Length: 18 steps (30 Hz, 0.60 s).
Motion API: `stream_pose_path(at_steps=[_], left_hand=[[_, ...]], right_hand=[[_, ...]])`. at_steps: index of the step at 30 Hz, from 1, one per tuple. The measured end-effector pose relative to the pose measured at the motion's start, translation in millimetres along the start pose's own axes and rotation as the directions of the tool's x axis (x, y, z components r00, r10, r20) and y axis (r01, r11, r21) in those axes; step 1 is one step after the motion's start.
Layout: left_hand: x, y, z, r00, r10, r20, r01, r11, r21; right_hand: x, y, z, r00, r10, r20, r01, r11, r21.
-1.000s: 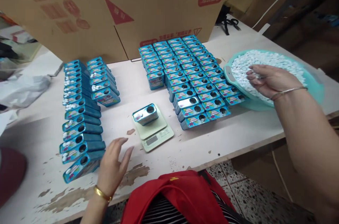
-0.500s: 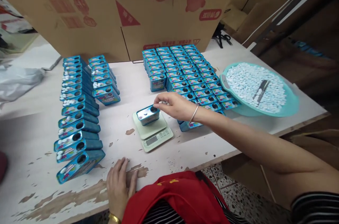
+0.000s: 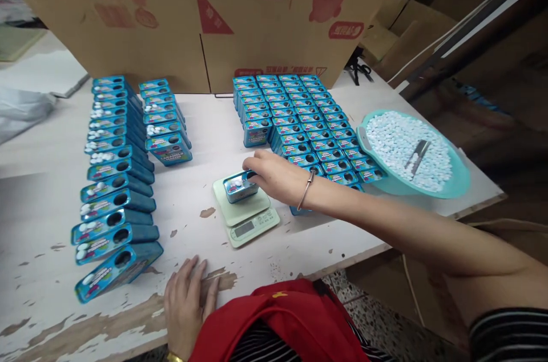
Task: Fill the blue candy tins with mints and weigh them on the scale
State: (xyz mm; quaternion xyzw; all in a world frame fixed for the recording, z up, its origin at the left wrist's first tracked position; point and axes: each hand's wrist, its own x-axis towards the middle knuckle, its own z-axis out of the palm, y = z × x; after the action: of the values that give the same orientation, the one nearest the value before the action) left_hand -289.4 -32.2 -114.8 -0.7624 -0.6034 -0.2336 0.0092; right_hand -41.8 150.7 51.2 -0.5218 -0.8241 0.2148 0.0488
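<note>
Head view: worn white table, a blue tin on a pale green scale.
Brown patches mark the tabletop; a big cardboard box stands behind, speckled floor below. Right hand curls at the tin's opening, any pinch hidden; left hand rests palm-down, fingers slightly spread. Turquoise basin of white pellets at right.

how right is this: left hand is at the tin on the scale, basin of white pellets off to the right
Wrong hand: the head view shows the right hand at the tin on the scale, basin of white pellets off to the right.
</note>
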Motion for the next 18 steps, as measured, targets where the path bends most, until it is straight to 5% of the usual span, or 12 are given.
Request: stream_pose_path(at_steps=[3, 6, 9, 11, 13, 15, 18], left_hand=[[-0.4, -0.1, 0.3, 1.0, 0.004, 0.004, -0.004, 1.0, -0.005], [-0.7, -0.3, 0.9, 1.0, 0.013, -0.002, -0.013, 1.0, -0.003], [-1.3, -0.3, 1.5, 1.0, 0.004, 0.004, -0.004, 1.0, -0.004], [-1.7, -0.2, 1.9, 1.0, -0.005, 0.01, 0.005, 1.0, -0.006], [-1.5, 0.1, 2.0, 1.0, -0.013, 0.011, 0.013, 1.0, -0.007], [-0.6, 0.8, 1.9, 1.0, -0.014, 0.009, 0.014, 1.0, -0.011], [0.8, 1.8, 2.1, 1.0, -0.014, 0.003, 0.014, 1.0, -0.026]], right_hand=[[0.5, 1.0, -4.6, 0.998, -0.015, -0.067, 0.021, 0.995, 0.099], [-3.8, 5.2, -13.7, 0.992, 0.033, -0.123, 0.025, 0.897, 0.442], [-16.4, 13.9, -20.6, 0.982, 0.191, -0.008, -0.093, 0.515, 0.852], [-28.5, 21.2, -21.1, 0.958, 0.267, 0.108, -0.175, 0.243, 0.954], [-42.0, 28.0, -18.1, 0.939, 0.295, 0.179, -0.216, 0.098, 0.972], [-55.3, 32.7, -11.6, 0.932, 0.292, 0.216, -0.247, 0.075, 0.966], [-73.0, 34.6, 6.3, 0.932, 0.266, 0.244, -0.294, 0.164, 0.942]])
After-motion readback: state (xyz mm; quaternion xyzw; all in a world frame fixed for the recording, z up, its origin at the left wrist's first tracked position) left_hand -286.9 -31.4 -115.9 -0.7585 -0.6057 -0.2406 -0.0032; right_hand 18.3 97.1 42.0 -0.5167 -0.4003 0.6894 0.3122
